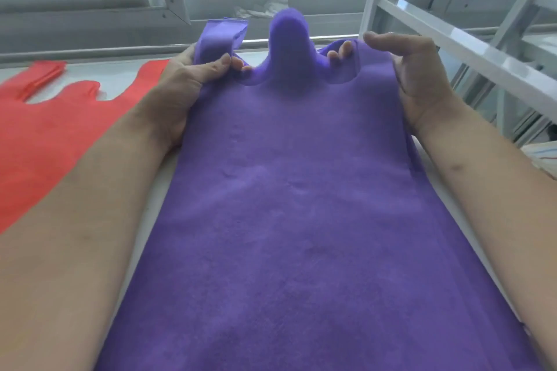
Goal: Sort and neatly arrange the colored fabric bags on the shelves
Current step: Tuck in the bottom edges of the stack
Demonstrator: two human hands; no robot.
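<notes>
purple bag (295,205) spread flat from my wrists forward, its top edge at my fingertips; my left hand (193,84) pinches the left handle loop, thumb over fabric; my right hand (413,75) has fingers tucked under the right handle, thumb lifted clear; likely fault: uneven pull skews the bag toward the red bag (45,129) beyond my left hand.

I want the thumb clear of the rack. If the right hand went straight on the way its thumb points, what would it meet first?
Probably the purple bag's raised middle tab; the right hand's thumb points left across the bag top. Depth is unclear.
</notes>
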